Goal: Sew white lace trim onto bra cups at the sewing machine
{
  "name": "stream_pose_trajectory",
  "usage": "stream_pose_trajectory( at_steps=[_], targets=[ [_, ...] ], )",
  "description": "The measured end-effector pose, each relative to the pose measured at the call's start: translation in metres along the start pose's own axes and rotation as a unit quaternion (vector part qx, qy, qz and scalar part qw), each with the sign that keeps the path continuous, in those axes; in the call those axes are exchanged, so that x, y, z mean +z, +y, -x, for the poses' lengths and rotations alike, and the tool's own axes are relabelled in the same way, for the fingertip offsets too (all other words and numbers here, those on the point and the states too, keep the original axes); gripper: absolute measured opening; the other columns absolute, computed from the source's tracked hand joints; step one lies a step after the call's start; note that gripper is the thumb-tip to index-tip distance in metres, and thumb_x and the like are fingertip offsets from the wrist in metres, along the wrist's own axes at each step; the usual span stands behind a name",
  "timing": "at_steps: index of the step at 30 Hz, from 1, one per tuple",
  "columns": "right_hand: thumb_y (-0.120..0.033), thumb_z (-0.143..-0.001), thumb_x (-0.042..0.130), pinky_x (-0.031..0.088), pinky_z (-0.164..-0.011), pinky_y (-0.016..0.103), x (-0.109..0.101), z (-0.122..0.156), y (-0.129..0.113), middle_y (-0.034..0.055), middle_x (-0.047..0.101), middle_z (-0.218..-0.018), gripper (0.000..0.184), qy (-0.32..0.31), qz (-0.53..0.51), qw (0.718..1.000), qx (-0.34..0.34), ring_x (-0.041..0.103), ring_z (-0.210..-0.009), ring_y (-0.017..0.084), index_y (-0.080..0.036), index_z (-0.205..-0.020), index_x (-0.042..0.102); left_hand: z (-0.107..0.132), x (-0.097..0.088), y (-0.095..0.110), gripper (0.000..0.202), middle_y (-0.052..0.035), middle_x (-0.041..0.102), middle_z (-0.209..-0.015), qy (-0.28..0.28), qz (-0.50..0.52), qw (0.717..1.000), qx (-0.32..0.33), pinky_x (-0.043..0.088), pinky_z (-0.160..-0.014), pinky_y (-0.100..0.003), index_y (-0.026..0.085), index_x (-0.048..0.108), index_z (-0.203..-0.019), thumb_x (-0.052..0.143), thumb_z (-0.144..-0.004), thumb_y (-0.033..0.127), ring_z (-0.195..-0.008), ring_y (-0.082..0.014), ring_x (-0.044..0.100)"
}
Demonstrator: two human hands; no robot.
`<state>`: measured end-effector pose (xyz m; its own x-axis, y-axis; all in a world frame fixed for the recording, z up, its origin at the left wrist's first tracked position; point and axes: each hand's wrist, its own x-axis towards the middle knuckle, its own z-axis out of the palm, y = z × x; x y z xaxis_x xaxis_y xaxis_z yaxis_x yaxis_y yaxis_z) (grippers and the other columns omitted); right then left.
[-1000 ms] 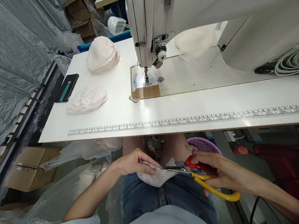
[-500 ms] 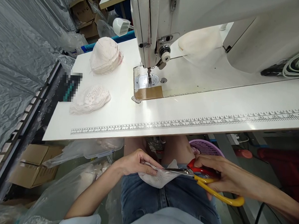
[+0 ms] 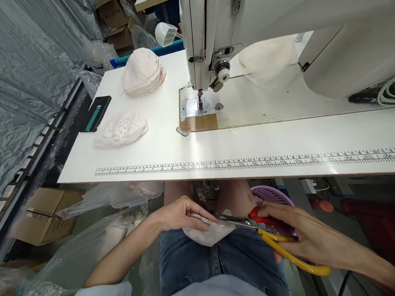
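Over my lap, my left hand pinches a white, cup-shaped piece of thin fabric between thumb and fingers. My right hand grips a pair of scissors with one red and one yellow handle. Their blades point left and lie at the upper edge of the fabric, close to my left fingertips. The blades look slightly parted, and the fabric and fingers partly hide their tips. A small white scrap shows just above the blades, against my leg.
Ahead stands a sewing machine on a white table with a printed ruler along its front edge. Pale fabric cups, a lace piece and a black case lie left. A purple basket sits below the table.
The scissors' handles have spread a little and shifted right and down. The fabric flap that stood above the blades is now only a small scrap there. My left hand keeps its hold.
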<state>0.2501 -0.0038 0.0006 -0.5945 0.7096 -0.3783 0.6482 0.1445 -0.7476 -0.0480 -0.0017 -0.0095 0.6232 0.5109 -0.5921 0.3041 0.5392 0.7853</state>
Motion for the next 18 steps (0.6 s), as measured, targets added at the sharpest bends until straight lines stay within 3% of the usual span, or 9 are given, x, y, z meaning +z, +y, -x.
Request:
stream_pose_trajectory(
  at_steps=[4, 12, 18],
  targets=[
    [-0.033, -0.072, 0.065, 0.045, -0.076, 0.031, -0.006, 0.0, -0.011, 0.0078, 0.064, -0.105, 0.037, -0.075, 0.007, 0.997, -0.002, 0.059, -0.09, 0.025, -0.02, -0.106, 0.06, -0.001, 0.001, -0.002, 0.04, -0.0095, 0.071, -0.101, 0.009, -0.013, 1.0, 0.001, 0.05, -0.075, -0.024, 0.017, 0.07, -0.102, 0.074, -0.067, 0.036, -0.089, -0.021, 0.066],
    [-0.027, -0.072, 0.06, 0.043, -0.062, 0.029, -0.004, -0.006, -0.01, 0.0049, 0.064, -0.093, 0.03, -0.076, -0.003, 0.997, -0.021, 0.059, -0.077, 0.022, -0.021, -0.102, 0.06, 0.001, 0.003, -0.002, 0.037, -0.008, 0.071, -0.101, 0.022, -0.027, 0.999, 0.011, 0.051, -0.077, -0.024, 0.018, 0.07, -0.102, 0.074, -0.069, 0.033, -0.09, -0.02, 0.067],
    [-0.027, -0.076, 0.056, 0.043, -0.06, 0.029, -0.004, -0.007, -0.009, 0.0052, 0.064, -0.091, 0.026, -0.089, 0.003, 0.996, -0.024, 0.059, -0.075, 0.021, -0.021, -0.101, 0.059, 0.0, 0.004, -0.003, 0.036, -0.0074, 0.071, -0.1, 0.029, -0.026, 0.999, -0.003, 0.051, -0.077, -0.024, 0.018, 0.07, -0.101, 0.074, -0.068, 0.032, -0.088, -0.0199, 0.067]
  ],
)
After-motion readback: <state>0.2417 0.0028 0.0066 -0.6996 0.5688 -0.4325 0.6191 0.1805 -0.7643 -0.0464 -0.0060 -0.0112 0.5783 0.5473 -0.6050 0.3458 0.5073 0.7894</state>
